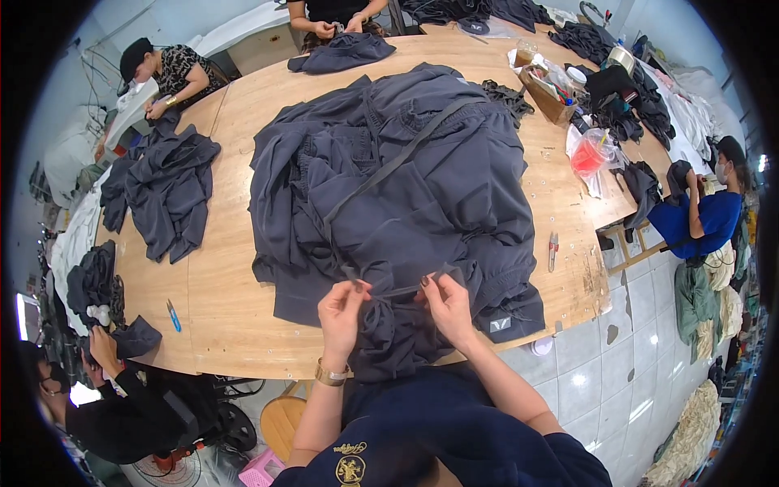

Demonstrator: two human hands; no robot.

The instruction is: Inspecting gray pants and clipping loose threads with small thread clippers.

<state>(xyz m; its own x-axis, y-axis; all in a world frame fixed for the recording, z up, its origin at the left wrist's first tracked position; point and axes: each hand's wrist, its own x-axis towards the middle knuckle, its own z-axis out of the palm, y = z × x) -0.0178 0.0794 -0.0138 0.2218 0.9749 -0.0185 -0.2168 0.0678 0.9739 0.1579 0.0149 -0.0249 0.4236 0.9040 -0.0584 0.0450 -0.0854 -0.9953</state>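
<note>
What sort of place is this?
Likely a garment workshop: a large heap of dark grey cloth garments on a pale wooden table, and a blue-shirted worker handling dark cloth.

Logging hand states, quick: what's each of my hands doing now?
Left hand: closed, pinching dark cord.
Right hand: closed, pinching dark cord too.

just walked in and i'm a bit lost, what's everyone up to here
At a wooden table, the person's left hand and right hand pinch a thin dark cord, stretched between them at the near side of a dark grey garment pile. Blue thread snips lie to the left. At right, a co-worker in blue handles dark cloth.
</note>
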